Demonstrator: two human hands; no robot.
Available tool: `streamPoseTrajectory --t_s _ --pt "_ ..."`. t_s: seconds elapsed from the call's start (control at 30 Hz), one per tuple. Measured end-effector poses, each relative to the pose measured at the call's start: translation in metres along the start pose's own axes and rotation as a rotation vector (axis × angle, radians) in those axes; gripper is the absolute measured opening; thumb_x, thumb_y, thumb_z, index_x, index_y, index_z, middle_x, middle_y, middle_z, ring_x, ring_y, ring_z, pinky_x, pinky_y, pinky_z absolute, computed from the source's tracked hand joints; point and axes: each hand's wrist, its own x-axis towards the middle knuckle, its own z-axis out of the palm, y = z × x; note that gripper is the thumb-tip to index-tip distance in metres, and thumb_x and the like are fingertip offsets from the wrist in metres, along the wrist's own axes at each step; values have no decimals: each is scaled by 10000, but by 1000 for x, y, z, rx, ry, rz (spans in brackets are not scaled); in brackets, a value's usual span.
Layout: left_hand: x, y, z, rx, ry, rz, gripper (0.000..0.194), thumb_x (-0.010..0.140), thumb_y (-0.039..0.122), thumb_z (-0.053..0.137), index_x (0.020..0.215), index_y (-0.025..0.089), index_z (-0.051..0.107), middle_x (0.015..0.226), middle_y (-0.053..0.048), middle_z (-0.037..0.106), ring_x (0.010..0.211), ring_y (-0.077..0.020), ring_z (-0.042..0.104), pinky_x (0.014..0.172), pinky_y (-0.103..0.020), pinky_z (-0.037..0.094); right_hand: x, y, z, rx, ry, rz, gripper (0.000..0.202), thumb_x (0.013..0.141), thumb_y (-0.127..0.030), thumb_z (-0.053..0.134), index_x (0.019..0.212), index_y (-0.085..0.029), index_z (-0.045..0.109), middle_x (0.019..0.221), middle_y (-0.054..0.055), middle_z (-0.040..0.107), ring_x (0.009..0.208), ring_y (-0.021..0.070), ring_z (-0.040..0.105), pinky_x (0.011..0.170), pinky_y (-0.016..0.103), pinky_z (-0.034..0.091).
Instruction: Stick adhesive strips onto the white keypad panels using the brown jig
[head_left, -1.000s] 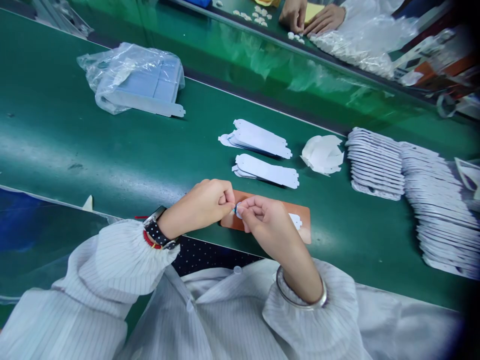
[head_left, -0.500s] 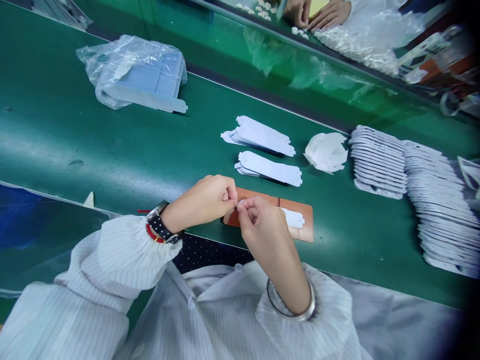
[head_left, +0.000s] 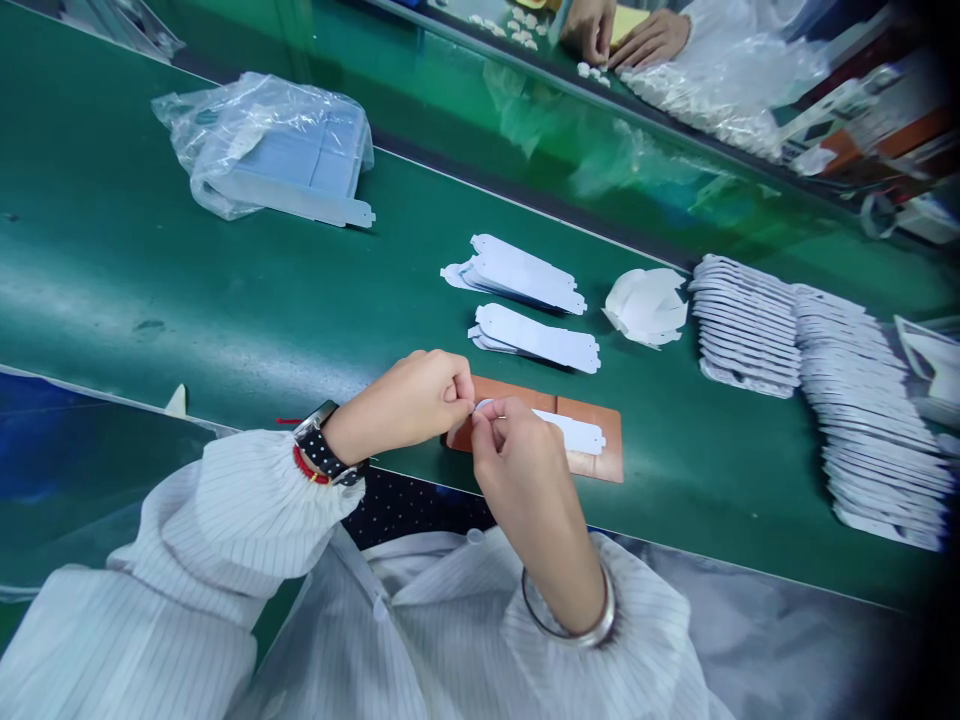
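Observation:
On the green table, a brown board (head_left: 609,440) lies near the front edge with a white strip (head_left: 577,433) on it. Over the board's left end, my left hand (head_left: 431,395) is closed in a pinch. My right hand (head_left: 517,440) pinches at the strip's left end, its fingertips close to those of my left hand. Whatever is between the left fingertips is too small to make out. Beyond the board lie two small piles of white strips, a nearer pile (head_left: 536,337) and a farther pile (head_left: 521,272).
A plastic bag of bluish strips (head_left: 300,150) sits at the back left. Crumpled white paper (head_left: 646,307) and long stacks of white pieces (head_left: 874,400) lie to the right. Across the divider, another person's hands (head_left: 622,35) work beside small white parts.
My right hand has shifted slightly left, so more of the white strip shows. My left hand has hardly moved.

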Motion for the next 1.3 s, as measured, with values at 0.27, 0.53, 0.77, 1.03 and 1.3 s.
streamPoseTrajectory --t_s 0.27,0.53,0.77,1.03,1.3 --pt "1 1 -1 -9 -5 -14 98 702 150 525 626 187 575 521 35 629 499 -111 564 466 -189 350 7 4 -10 70 -53 -58 184 831 -172 413 684 -191 521 533 -7 571 461 127 426 469 244 241" --pt "0 3 -2 -19 6 -17 103 676 137 505 625 191 576 484 51 587 463 -111 522 475 -205 345 8 17 -9 242 -56 -111 166 834 -249 408 735 -180 522 566 12 585 490 131 468 463 241 292" --pt "0 1 0 -27 7 -32 89 695 155 529 636 189 587 553 36 603 505 -112 540 470 -202 339 9 27 -19 177 -34 -80 158 809 -268 418 696 -195 501 473 -38 488 414 106 394 422 223 241" --pt "-1 2 -2 -23 -16 -26 100 725 180 530 633 187 570 480 54 509 444 -96 453 441 -200 316 -2 87 -55 112 47 -14 256 793 -409 417 696 -193 514 473 -23 480 427 131 421 434 245 305" --pt "0 -1 -1 -6 -56 -36 103 741 228 509 657 188 554 521 34 529 502 -120 501 459 -198 350 -12 177 -113 -156 306 206 200 685 -410 432 647 -231 511 481 32 547 450 206 503 495 329 359"
